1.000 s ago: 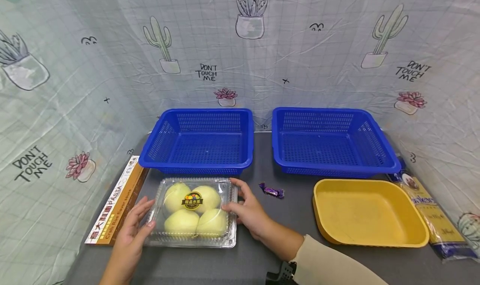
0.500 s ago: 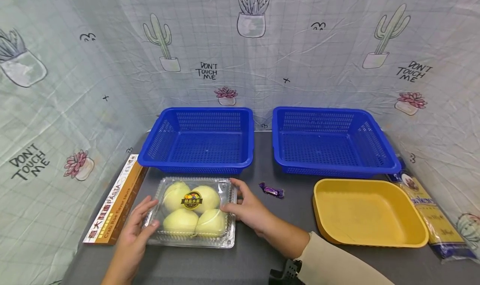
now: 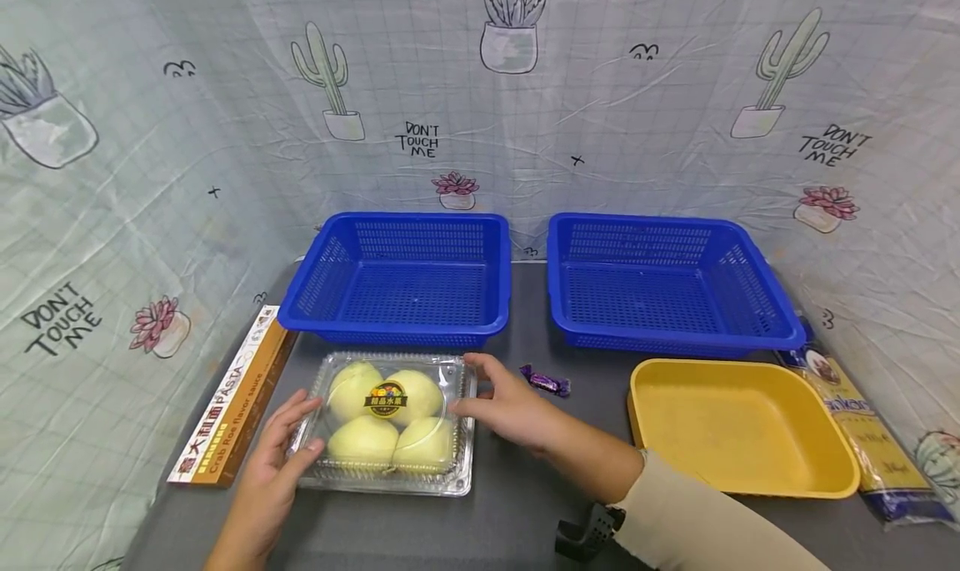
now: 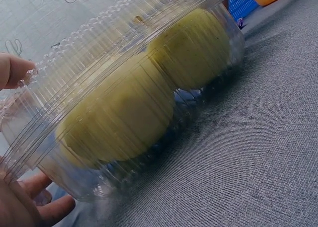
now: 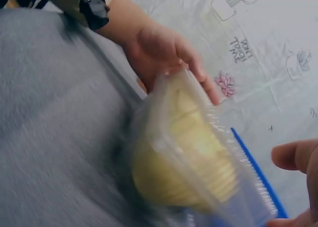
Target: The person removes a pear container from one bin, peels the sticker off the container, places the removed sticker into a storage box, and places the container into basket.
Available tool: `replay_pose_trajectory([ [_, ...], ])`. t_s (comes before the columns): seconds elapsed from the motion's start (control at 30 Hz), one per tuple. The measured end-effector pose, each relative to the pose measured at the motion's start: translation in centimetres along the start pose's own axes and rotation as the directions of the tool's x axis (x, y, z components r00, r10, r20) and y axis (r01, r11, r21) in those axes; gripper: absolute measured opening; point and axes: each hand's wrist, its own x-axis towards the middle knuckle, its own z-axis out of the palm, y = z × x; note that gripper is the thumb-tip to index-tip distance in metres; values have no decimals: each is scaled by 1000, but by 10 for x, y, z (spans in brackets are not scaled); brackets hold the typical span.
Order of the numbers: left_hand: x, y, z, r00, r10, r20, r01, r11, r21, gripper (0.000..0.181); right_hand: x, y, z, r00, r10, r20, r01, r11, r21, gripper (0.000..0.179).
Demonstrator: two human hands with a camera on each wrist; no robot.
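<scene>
A clear plastic fruit box (image 3: 388,425) with several pale yellow round fruits lies on the table in front of the left blue basket. My left hand (image 3: 273,458) holds its left side; in the left wrist view the thumb is at the lid's rim and other fingers (image 4: 57,210) are low at the corner. Beside the right edge is my right hand (image 3: 517,404). In the right wrist view, one finger (image 5: 293,155) stands apart from the lid and another is by the rim, with the box blurred.
Two blue baskets (image 3: 395,338) stand at the back. A yellow bin (image 3: 742,421) is at right, beside a yellow and blue packet (image 3: 885,446). A purple-wrapped candy (image 3: 545,381) lies between bin and box. At left lies a pasta box (image 3: 232,400).
The right hand has shifted slightly right, its thumb drawing back toward the box's edge. The left hand and fruit box have barely moved. The head view has tilted slightly.
</scene>
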Motion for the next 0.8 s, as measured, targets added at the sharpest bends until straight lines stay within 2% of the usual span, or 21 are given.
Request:
replay_pose_trajectory([
  [0.07, 0, 0, 0, 1000, -2, -1, 2, 1000, 0, 47, -1, -7, -6, 1000, -13, -3, 12, 994, -111, 77],
  [0.17, 0, 0, 0, 1000, -7, -5, 7, 1000, -1, 47, -2, -19, -13, 999, -50, -11, 46, 960, -275, 68],
  [0.3, 0, 0, 0, 1000, -15, -11, 15, 1000, 0, 47, 0, -37, -15, 992, -129, -2, 115, 889, -444, 52],
  [0.43, 0, 1, 0, 999, -38, -17, 38, 999, 1, 47, 4, -54, -10, 982, -179, 52, 178, 811, -558, 39],
  [0.57, 0, 2, 1, 997, -69, -19, 69, 997, -24, 48, 9, -66, 1, 979, -170, 111, 201, 736, -647, 31],
  [0.67, 0, 3, 1, 997, -71, -12, 70, 997, -31, 49, 13, -72, 10, 980, -142, 137, 197, 682, -704, 29],
  [0.8, 0, 1, -2, 999, -30, 14, 30, 998, 48, 50, 16, -79, 21, 983, -99, 155, 183, 617, -766, 30],
])
